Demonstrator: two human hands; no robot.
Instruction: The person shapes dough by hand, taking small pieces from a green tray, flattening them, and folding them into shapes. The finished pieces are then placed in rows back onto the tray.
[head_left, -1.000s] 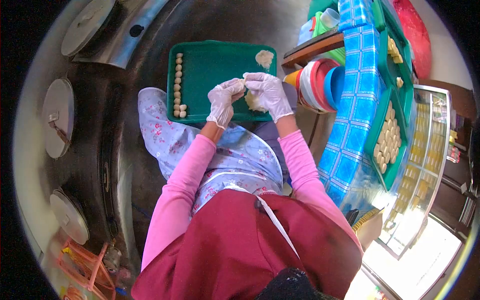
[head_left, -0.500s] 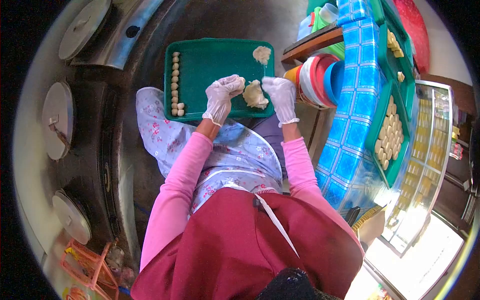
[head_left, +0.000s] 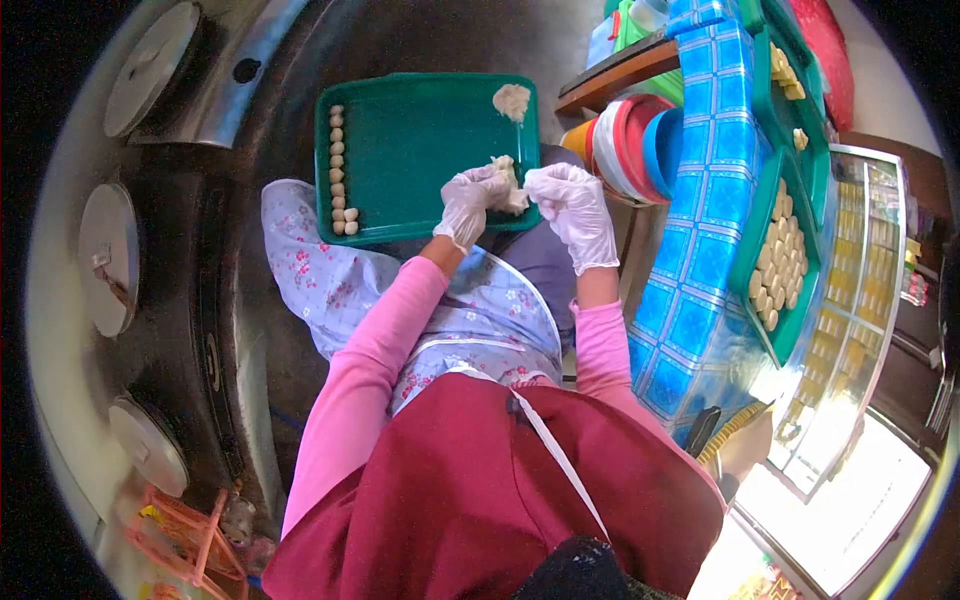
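Observation:
A green tray point(head_left: 420, 150) rests at my lap. Along its left side runs a column of small round dough balls point(head_left: 337, 161), with a second short column started at the bottom. Both my hands wear thin white gloves. My left hand point(head_left: 470, 205) is closed, fingers bent together against the left side of a torn lump of dough point(head_left: 514, 200) and partly covering it. On the lump's other side, my right hand point(head_left: 577, 210) is pinched closed, fingertips close to the dough; what they hold is too small to tell. A flatter dough piece point(head_left: 512, 101) lies in the tray's far right corner.
On the right, a table with a blue checked cloth point(head_left: 690, 240) bears green trays; one holds several round pale pieces point(head_left: 778, 260). Stacked basins point(head_left: 630, 145) stand beneath it. Round metal lids point(head_left: 108, 260) line the dark surface on the left. A glass case point(head_left: 845, 310) is at far right.
My left hand has moved right, onto the edge of the dough lump. My right hand has turned inward, its fingers now pinched beside the lump. The view has shifted slightly.

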